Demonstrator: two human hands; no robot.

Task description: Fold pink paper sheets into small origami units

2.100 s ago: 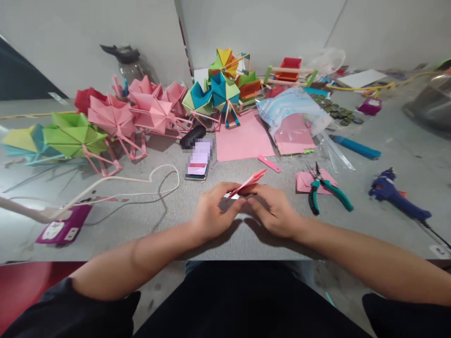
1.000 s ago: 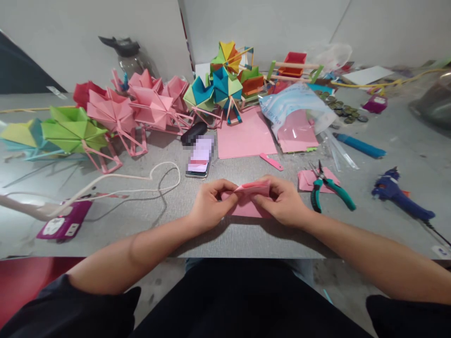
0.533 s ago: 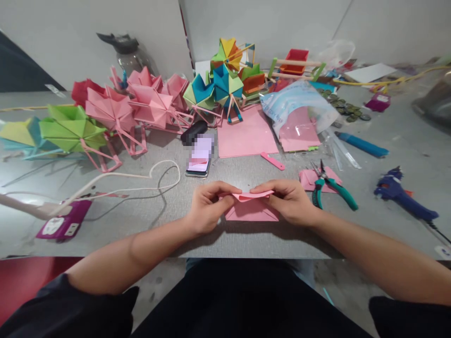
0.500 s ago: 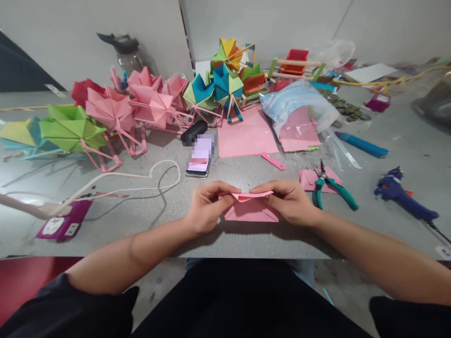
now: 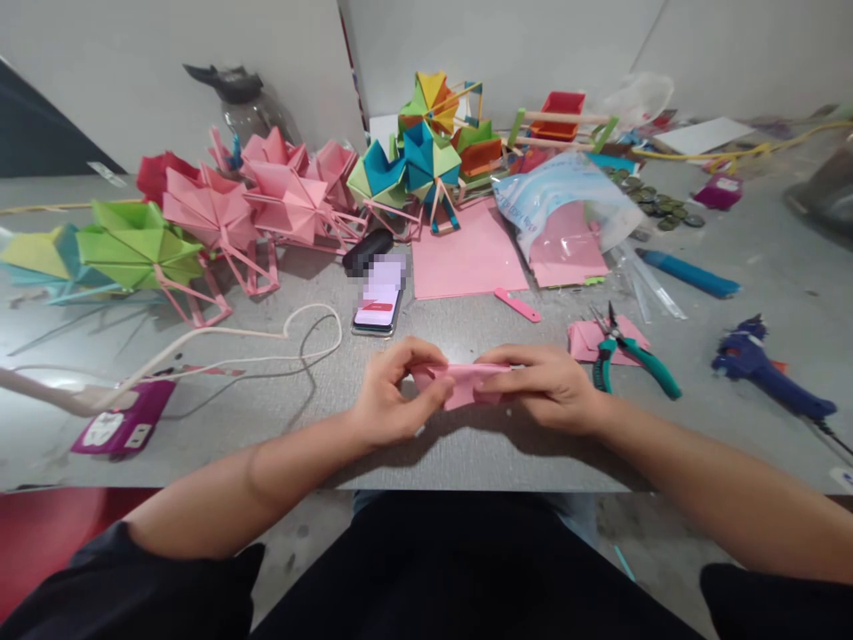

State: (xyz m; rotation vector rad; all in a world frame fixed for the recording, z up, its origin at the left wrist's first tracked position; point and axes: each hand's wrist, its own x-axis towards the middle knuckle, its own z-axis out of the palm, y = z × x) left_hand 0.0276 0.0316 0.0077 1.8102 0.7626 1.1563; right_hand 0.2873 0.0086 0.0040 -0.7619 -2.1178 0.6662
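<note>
A small folded piece of pink paper (image 5: 466, 384) is pinched between both my hands, just above the near part of the grey table. My left hand (image 5: 396, 391) grips its left end, thumb on the near face. On its right end, my right hand (image 5: 550, 387) is closed with the fingers laid across the front. Parts of the paper are hidden behind my fingers. To the right of my right hand, green-handled pliers (image 5: 619, 347) lie on more folded pink paper (image 5: 581, 342). Beyond my hands is a pink cutter (image 5: 517, 305).
A phone (image 5: 378, 298) and pink sheets (image 5: 466, 258) lie ahead. Folded-paper models (image 5: 213, 204) line the back left. A plastic bag (image 5: 566, 196) stands behind the cutter. At right are a blue glue gun (image 5: 766, 369) and a blue tool (image 5: 689, 273); a white cable (image 5: 200, 333) loops at left.
The pink paper has been folded narrower, its lower flap no longer hanging down flat. My right fingers have shifted onto its front face, and the left thumb has moved slightly inward.
</note>
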